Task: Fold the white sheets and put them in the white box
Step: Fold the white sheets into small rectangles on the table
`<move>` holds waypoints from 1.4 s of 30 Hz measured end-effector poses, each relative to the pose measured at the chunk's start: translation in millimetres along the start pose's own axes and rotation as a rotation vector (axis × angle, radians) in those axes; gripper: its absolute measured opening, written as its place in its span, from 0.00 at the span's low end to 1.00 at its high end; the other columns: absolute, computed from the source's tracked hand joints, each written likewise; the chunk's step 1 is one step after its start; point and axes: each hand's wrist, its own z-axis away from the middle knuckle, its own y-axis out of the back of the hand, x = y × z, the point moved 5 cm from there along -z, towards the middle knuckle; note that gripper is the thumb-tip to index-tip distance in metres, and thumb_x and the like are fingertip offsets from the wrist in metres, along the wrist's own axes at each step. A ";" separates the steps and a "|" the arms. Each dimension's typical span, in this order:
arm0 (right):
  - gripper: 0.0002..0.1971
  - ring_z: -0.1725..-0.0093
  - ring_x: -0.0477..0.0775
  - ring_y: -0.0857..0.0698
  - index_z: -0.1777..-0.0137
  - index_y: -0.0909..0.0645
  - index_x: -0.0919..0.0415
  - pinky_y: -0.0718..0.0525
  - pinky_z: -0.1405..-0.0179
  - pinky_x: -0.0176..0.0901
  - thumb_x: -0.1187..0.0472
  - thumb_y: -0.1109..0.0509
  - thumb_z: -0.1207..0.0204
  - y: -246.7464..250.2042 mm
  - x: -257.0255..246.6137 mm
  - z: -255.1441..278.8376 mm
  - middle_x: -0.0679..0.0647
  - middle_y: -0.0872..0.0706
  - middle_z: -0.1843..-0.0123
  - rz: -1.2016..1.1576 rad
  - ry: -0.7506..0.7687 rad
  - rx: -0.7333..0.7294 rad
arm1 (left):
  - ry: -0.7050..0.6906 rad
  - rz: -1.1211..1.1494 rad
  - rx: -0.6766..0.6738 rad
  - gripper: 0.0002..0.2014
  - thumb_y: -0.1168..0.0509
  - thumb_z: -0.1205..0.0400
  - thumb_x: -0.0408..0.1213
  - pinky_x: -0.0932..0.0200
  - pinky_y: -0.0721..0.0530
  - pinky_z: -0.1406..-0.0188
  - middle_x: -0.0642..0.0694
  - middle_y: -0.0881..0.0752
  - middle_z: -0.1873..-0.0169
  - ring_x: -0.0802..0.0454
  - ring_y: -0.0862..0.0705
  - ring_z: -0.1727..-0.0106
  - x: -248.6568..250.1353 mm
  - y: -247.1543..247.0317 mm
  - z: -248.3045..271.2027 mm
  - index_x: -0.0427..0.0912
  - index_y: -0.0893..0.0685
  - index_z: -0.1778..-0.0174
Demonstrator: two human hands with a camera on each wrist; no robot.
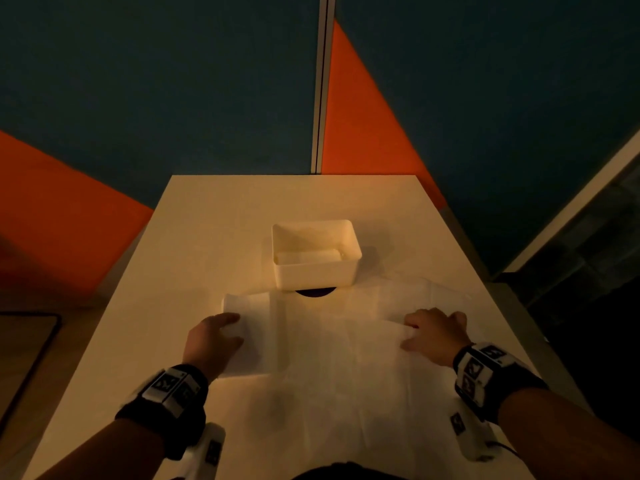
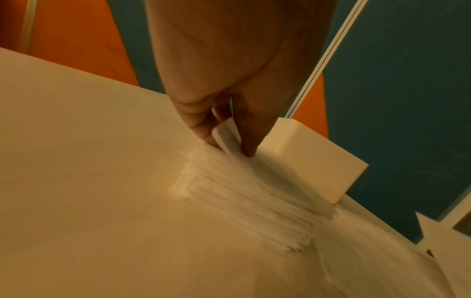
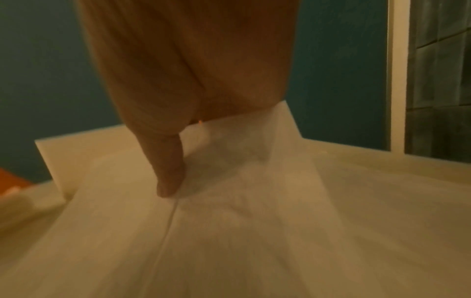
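A thin white sheet [image 1: 332, 351] lies spread over the near half of the pale table [image 1: 214, 209]. Its left and right edges are turned up. My left hand [image 1: 221, 332] pinches the left edge between thumb and fingers; the left wrist view shows that fold of sheet [image 2: 226, 137] held in the fingertips. My right hand [image 1: 433, 329] grips the raised right edge, and in the blurred right wrist view the sheet [image 3: 242, 201] rises behind my thumb [image 3: 169, 175]. The white box [image 1: 315, 256] stands just beyond the sheet, with something pale lying flat inside it.
A dark round mark [image 1: 316, 292] shows on the table under the box's near edge. Blue and orange partition walls [image 1: 363, 126] stand behind the table. The table's right edge [image 1: 485, 271] drops to a dark floor.
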 end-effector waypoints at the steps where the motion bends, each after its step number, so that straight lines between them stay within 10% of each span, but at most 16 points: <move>1: 0.17 0.35 0.53 0.23 0.39 0.22 0.43 0.38 0.37 0.53 0.42 0.33 0.26 4.2 0.5 1.2 0.46 0.18 0.39 -0.037 0.003 -0.017 | -0.010 -0.029 -0.006 0.22 0.28 0.27 0.30 0.52 0.24 0.37 0.39 0.18 0.38 0.40 0.20 0.39 -0.5 -1.0 -1.0 0.44 0.17 0.36; 9: 0.10 0.47 0.55 0.16 0.47 0.15 0.61 0.21 0.49 0.44 0.60 0.27 0.26 44.0 -5.4 10.9 0.54 0.14 0.50 -0.514 0.042 -0.114 | -0.048 -0.434 0.045 0.19 0.31 0.24 0.50 0.43 0.33 0.29 0.43 0.36 0.25 0.36 0.38 0.26 15.2 1.1 8.0 0.59 0.19 0.36; 12: 0.08 0.50 0.53 0.15 0.47 0.15 0.59 0.21 0.56 0.43 0.62 0.28 0.25 62.1 -16.2 23.5 0.54 0.12 0.50 -0.882 0.049 -0.052 | -0.224 -0.315 0.015 0.16 0.32 0.24 0.53 0.46 0.28 0.33 0.48 0.25 0.32 0.42 0.28 0.32 47.3 -1.0 19.0 0.57 0.16 0.41; 16: 0.08 0.52 0.49 0.14 0.48 0.15 0.58 0.18 0.58 0.39 0.66 0.31 0.24 77.7 -39.1 41.3 0.53 0.11 0.51 -1.279 0.125 0.057 | -0.071 0.302 -0.487 0.25 0.33 0.36 0.64 0.64 0.24 0.51 0.56 0.13 0.50 0.52 0.18 0.42 93.7 -17.1 50.4 0.52 0.13 0.50; 19: 0.07 0.62 0.46 0.11 0.49 0.15 0.62 0.14 0.66 0.37 0.68 0.31 0.24 79.5 -56.1 50.1 0.52 0.10 0.58 -1.499 0.136 0.067 | -0.089 0.464 -0.738 0.32 0.42 0.37 0.71 0.51 0.21 0.40 0.48 0.11 0.46 0.45 0.16 0.41 121.2 -27.3 71.8 0.57 0.17 0.44; 24: 0.06 0.60 0.50 0.10 0.50 0.13 0.61 0.12 0.63 0.45 0.68 0.30 0.25 73.9 -65.6 52.6 0.55 0.09 0.58 -1.654 0.093 0.121 | 0.025 0.925 -0.795 0.33 0.52 0.28 0.68 0.42 0.22 0.35 0.43 0.12 0.42 0.42 0.15 0.39 146.2 -20.6 77.8 0.51 0.19 0.38; 29: 0.07 0.60 0.51 0.10 0.48 0.14 0.64 0.12 0.65 0.42 0.68 0.31 0.24 67.5 -68.6 55.0 0.58 0.09 0.56 -1.686 0.097 0.112 | -0.037 0.917 -0.640 0.21 0.32 0.23 0.43 0.36 0.21 0.38 0.31 0.16 0.40 0.36 0.16 0.43 153.4 -16.6 69.6 0.35 0.18 0.38; 34: 0.13 0.53 0.52 0.10 0.45 0.15 0.61 0.11 0.56 0.43 0.73 0.34 0.24 66.2 -64.9 56.3 0.56 0.08 0.51 -1.701 0.178 -0.009 | -0.068 0.984 -0.542 0.14 0.34 0.24 0.33 0.50 0.13 0.56 0.36 0.11 0.53 0.44 0.12 0.56 150.8 -9.4 63.7 0.33 0.16 0.44; 42: 0.13 0.56 0.52 0.09 0.50 0.13 0.62 0.11 0.59 0.42 0.75 0.33 0.29 67.1 -52.9 51.4 0.56 0.08 0.55 -1.740 0.205 0.032 | -0.120 0.942 -0.545 0.12 0.39 0.20 0.28 0.45 0.17 0.42 0.34 0.13 0.45 0.39 0.15 0.46 149.8 -4.5 62.0 0.35 0.15 0.43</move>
